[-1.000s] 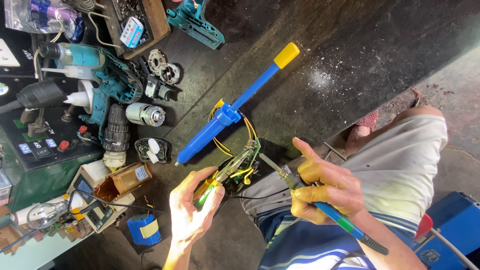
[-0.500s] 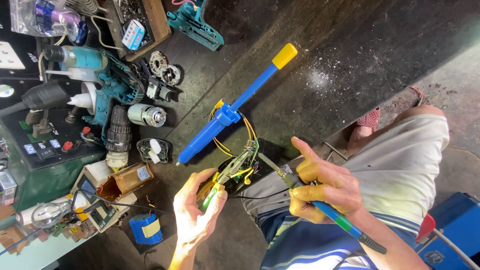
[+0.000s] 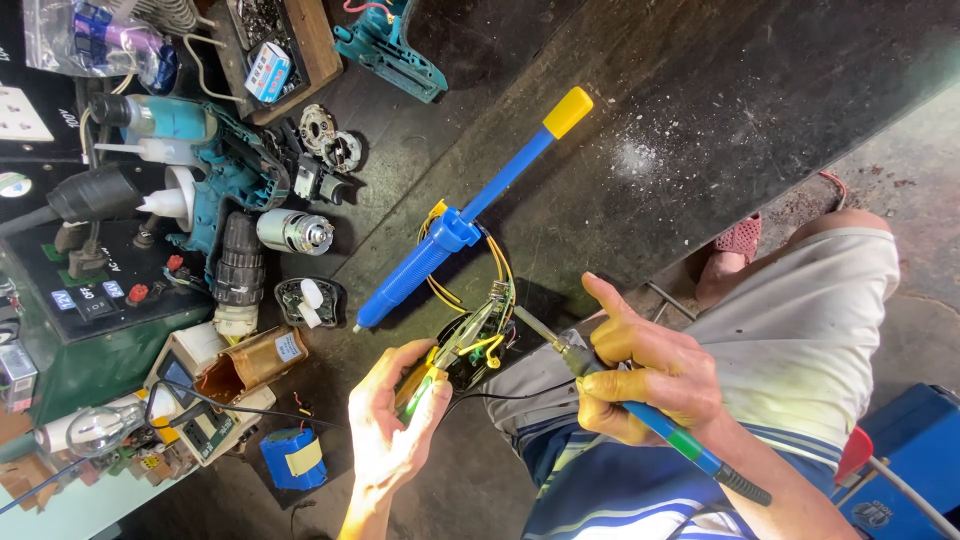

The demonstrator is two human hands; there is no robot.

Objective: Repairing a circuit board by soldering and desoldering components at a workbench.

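Wooden tray point(image 3: 312, 50) of small parts point(image 3: 262, 22)

place: repair workshop, likely | signs: dismantled drill point(image 3: 235, 185), soldering iron point(image 3: 640, 415), loose motor point(image 3: 295, 232)

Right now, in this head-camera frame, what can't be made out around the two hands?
- Head view: where the soldering iron tip meets the circuit board is too small to tell touching from apart.
- The part in the left hand is mostly hidden by its fingers; only a green glow shows.
- The iron's cord is cut off by the lower edge.
- Under the board, the yellow wires tangle; their ends cannot be traced.
- The right hand covers the iron's grip.
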